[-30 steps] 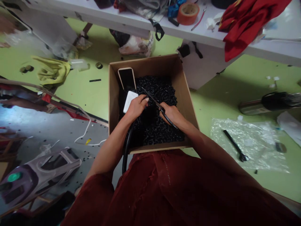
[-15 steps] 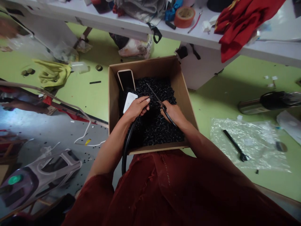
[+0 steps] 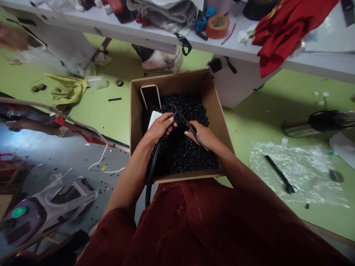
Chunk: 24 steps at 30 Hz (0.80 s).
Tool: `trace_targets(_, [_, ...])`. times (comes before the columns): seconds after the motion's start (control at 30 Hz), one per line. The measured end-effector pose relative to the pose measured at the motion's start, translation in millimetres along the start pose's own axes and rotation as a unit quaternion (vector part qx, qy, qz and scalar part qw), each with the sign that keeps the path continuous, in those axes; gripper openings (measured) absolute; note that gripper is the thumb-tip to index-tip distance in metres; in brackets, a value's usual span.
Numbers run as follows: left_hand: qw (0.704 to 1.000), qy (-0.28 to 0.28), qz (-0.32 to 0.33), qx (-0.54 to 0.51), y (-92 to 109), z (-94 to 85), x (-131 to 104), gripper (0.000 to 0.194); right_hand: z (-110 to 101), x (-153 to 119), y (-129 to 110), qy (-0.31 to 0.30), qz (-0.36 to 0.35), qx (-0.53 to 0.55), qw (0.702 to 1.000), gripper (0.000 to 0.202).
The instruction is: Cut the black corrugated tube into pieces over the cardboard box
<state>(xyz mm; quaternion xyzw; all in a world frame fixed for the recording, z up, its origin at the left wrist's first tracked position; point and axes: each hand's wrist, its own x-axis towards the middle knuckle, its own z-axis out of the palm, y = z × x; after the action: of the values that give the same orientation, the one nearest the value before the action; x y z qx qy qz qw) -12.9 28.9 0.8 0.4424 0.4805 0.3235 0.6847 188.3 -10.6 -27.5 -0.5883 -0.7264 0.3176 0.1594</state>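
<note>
While the left hand (image 3: 161, 127) pinches the end of a black tube (image 3: 152, 168) in closed fingers, the right hand (image 3: 203, 133) has its fingers wrapped round the handles of dark scissors (image 3: 182, 117), whose blades point to the upper left. Both hands are over a cardboard box (image 3: 177, 83) at the centre of the frame, partly filled with small black pieces (image 3: 191, 160). From the left hand, the tube bends down past the box's near edge. A phone (image 3: 151, 96) leans in the box's upper left corner; a white device (image 3: 154, 117) lies just beside the left hand, partly covered. Across the top of the frame, a bench (image 3: 235, 47) carries orange tape (image 3: 217, 27) and a red cloth (image 3: 274, 51).
</note>
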Motion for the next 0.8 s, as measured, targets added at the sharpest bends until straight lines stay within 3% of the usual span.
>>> trace_targets(0.23, [1.0, 0.019, 0.014, 0.018, -0.6, -0.8, 0.2, 0.028, 0.3, -2.3, -1.2, -0.022, -0.005, 0.012, 1.0, 0.054])
trace_targets(0.53, [1.0, 0.017, 0.01, 0.016, -3.7, -2.1, 2.7, 0.027, -0.8, -2.7, -4.6, -0.025, -0.011, 0.014, 1.0, 0.054])
trace_targets(0.8, [0.999, -0.021, 0.016, 0.023, -4.5, -1.2, 1.7, 0.024, -0.6, -3.0, -1.3, -0.045, -0.028, 0.021, 0.998, 0.057])
